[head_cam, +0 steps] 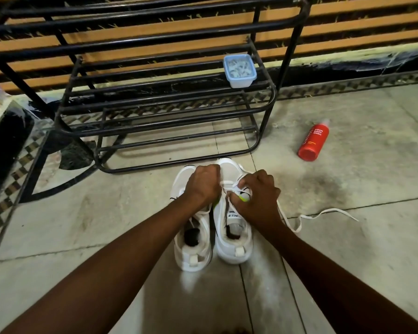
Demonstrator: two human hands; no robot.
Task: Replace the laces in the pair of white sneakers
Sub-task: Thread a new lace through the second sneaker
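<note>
**Both hands on the right shoe's lace**

We're down on the tiled floor (348, 249), and the two white sneakers stand side by side, touching, toes pointing away toward the rack (164, 109). The left shoe (193, 247) sits free at the heel, with the left forearm crossing above its front half. All the action is on the right shoe (233, 239).

The left hand (204, 184) is balled up tight over the toe end, fingers curled in, and a strand of white lace (323, 212) comes straight out from under its knuckles. That strand runs across the top of the shoe to the right hand (260, 197), which is clamped down on it too, thumb pressed against curled fingers right at the eyelets, beside a flash of yellow-green trim. The fingertips themselves are hidden under the knuckles.

From beneath the right wrist the loose tail of the lace spills off the shoe and snakes out across the floor to the right, lying flat.

Further back, a red bottle (313, 140) lies on its side on the floor, well apart from the shoes. On a bar of the black rack sits a small pale-blue box (240, 71) with whitish bits inside; what they are I cannot tell
</note>
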